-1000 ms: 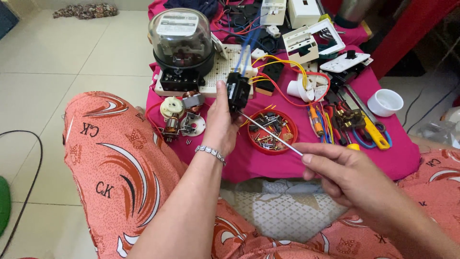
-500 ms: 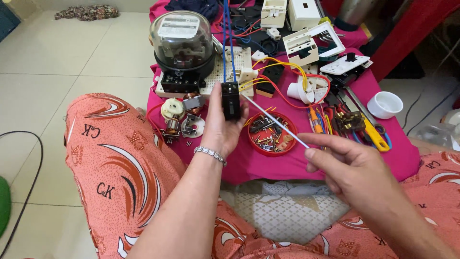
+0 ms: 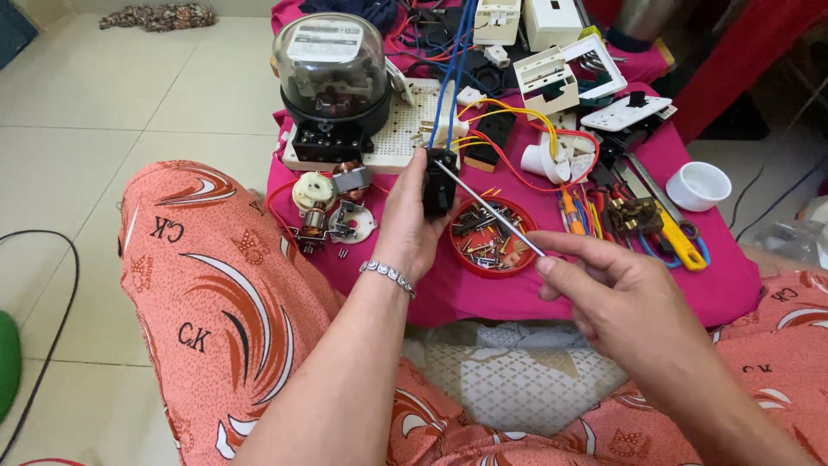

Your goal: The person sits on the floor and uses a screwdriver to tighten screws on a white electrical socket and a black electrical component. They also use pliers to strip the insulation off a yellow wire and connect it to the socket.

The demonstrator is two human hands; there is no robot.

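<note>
My left hand (image 3: 405, 220) grips a small black electrical part (image 3: 439, 181) upright, with blue wires (image 3: 453, 78) running up out of its top. My right hand (image 3: 617, 289) pinches the handle end of a thin metal screwdriver (image 3: 492, 210). The screwdriver's tip rests on the top face of the black part. Both hands hover over a low table with a pink cloth (image 3: 483, 293). A red lid with several screws and small metal bits (image 3: 492, 237) lies just under the screwdriver shaft.
A glass-domed electricity meter (image 3: 332, 82) stands on a white perforated board (image 3: 401, 129). Small motor parts (image 3: 328, 207) lie left of my hand. Yellow-handled tools (image 3: 677, 237), white switch housings (image 3: 561, 73), a white cup (image 3: 699, 184) and red and yellow wires crowd the right side. My patterned orange knees flank the table.
My left hand has turned the black part more upright and lifted it slightly. The screwdriver tip has stayed on it, and my right hand has shifted a little to the right.
</note>
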